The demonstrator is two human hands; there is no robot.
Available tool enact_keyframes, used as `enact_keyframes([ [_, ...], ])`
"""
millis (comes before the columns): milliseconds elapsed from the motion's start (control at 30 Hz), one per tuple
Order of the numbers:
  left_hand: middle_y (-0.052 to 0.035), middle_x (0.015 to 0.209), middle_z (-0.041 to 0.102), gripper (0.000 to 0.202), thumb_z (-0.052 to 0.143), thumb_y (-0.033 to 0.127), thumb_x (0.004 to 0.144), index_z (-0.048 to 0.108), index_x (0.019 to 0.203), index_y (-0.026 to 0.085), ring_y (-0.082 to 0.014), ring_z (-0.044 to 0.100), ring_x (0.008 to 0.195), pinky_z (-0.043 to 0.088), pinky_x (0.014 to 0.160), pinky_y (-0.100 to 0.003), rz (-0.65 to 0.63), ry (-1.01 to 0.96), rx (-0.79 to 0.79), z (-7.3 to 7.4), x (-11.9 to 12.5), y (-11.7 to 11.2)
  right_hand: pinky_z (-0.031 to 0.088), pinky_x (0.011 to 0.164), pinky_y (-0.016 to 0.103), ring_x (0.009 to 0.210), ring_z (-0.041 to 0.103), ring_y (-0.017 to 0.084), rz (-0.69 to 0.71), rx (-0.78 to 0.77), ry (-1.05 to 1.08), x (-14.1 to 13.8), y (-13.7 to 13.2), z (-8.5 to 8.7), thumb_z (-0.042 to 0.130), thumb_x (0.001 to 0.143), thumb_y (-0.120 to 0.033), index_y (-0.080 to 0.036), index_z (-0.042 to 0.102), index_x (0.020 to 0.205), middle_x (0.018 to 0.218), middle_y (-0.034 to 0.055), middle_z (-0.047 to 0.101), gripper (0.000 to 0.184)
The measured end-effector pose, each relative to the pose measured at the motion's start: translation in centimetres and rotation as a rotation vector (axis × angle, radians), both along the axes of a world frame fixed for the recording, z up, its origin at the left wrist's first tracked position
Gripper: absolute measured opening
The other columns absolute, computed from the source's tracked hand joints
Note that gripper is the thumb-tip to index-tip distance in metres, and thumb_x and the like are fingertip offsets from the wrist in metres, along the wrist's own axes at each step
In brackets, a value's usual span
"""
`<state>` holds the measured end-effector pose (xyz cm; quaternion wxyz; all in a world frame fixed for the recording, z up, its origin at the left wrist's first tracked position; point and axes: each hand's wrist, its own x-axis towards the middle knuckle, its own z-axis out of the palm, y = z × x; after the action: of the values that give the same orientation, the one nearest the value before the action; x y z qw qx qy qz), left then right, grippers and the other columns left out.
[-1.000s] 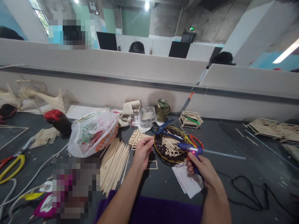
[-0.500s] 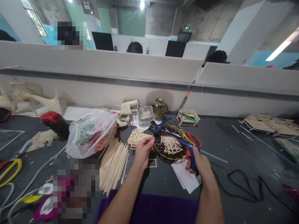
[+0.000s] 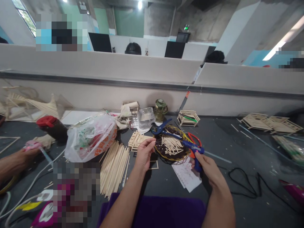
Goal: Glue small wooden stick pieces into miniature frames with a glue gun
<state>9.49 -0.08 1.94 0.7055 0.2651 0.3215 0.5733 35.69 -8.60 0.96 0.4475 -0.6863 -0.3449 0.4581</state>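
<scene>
My right hand (image 3: 203, 163) is wrapped round the handle of a blue glue gun (image 3: 192, 147), its nozzle pointing left over the pile of short sticks. My left hand (image 3: 146, 153) has thumb and forefinger pinched together; anything between them is too small to make out. Just below that hand, a small rectangular stick frame (image 3: 157, 164) shows in part. Short wooden sticks (image 3: 172, 145) lie heaped in a dark round basket (image 3: 163, 157) with a yellow-edged rim. Several stick frames (image 3: 136, 141) are stacked behind my left hand, and long wooden sticks (image 3: 115, 169) lie to its left.
Another person's hand (image 3: 21, 156) at the left holds a pink tool. Blue pliers (image 3: 162, 126) and red-handled scissors (image 3: 194, 139) lie at the basket. Around stand a plastic bag (image 3: 91, 136), a red-lidded bottle (image 3: 52, 128) and a green jar (image 3: 161, 110). A black cable (image 3: 244, 193) loops at right.
The glue gun has tilted closer to level in my right hand, and a red light shows on it. Another person's hand with a pink tool has come in at the left. My left hand stays pinched.
</scene>
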Motion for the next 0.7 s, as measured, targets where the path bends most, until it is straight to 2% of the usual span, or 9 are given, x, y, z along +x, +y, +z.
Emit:
enact_keyframes([
  [100,0.0023,0.065,0.06,0.024,0.08,0.024,0.065,0.073,0.086,0.015,-0.0033,0.046,0.052,0.037,0.053,-0.017,0.001,-0.006,0.009,0.0,-0.1,0.1,0.045,0.052,0.024,0.054,0.055,0.013,0.067,-0.033,0.055,1.5,-2.0,0.7,0.06,0.076,-0.062,-0.016,0.06,0.077,0.064,0.0015,0.061,0.045],
  [267,0.0037,0.059,0.057,0.026,0.081,0.024,0.064,0.073,0.086,0.015,-0.0033,0.045,0.051,0.036,0.052,-0.016,-0.003,-0.016,0.008,-0.1,-0.1,0.1,0.043,0.054,0.024,0.054,0.055,0.012,0.239,-0.152,-0.142,3.9,-4.3,0.4,0.055,0.079,-0.062,-0.015,0.063,0.079,0.065,0.0018,0.061,0.047],
  [400,0.0032,0.061,0.058,0.027,0.081,0.025,0.063,0.073,0.086,0.015,-0.0032,0.046,0.051,0.037,0.052,-0.016,0.0,-0.009,-0.005,-0.1,-0.1,0.1,0.042,0.058,0.028,0.064,0.061,0.019,0.348,-0.233,-0.543,4.3,-4.3,0.0,0.046,0.082,-0.06,-0.017,0.066,0.072,0.068,0.0058,0.065,0.048],
  [533,0.0021,0.067,0.062,0.027,0.082,0.026,0.062,0.073,0.085,0.015,-0.0028,0.047,0.052,0.037,0.051,-0.015,0.011,-0.006,-0.014,-0.1,-0.2,0.2,0.041,0.063,0.031,0.08,0.064,0.025,0.199,-0.325,-1.005,2.3,-3.1,2.3,0.044,0.085,-0.05,-0.024,0.07,0.079,0.084,0.0094,0.07,0.037],
  [567,0.002,0.067,0.062,0.027,0.082,0.026,0.062,0.073,0.085,0.015,-0.0027,0.047,0.051,0.037,0.051,-0.015,0.011,-0.004,-0.013,-0.1,-0.2,0.2,0.041,0.063,0.031,0.081,0.064,0.025,0.188,-0.289,-1.067,1.2,-2.4,3.1,0.043,0.086,-0.047,-0.026,0.07,0.081,0.086,0.0091,0.07,0.035],
  [600,0.0018,0.068,0.063,0.027,0.082,0.026,0.061,0.073,0.085,0.015,-0.0026,0.047,0.051,0.037,0.051,-0.015,0.012,0.0,-0.012,-0.1,-0.2,0.2,0.041,0.066,0.03,0.084,0.063,0.024,0.203,-0.18,-1.1,-0.1,-1.5,3.9,0.042,0.088,-0.043,-0.026,0.069,0.083,0.09,0.0081,0.07,0.032],
  [700,0.0005,0.072,0.065,0.028,0.083,0.025,0.06,0.074,0.084,0.015,-0.0029,0.049,0.053,0.038,0.052,-0.015,0.008,0.021,-0.014,0.0,-0.2,0.2,0.04,0.073,0.026,0.088,0.061,0.02,0.341,0.113,-1.119,-4.9,1.9,5.3,0.044,0.09,-0.035,-0.024,0.068,0.085,0.094,0.0058,0.069,0.026],
])
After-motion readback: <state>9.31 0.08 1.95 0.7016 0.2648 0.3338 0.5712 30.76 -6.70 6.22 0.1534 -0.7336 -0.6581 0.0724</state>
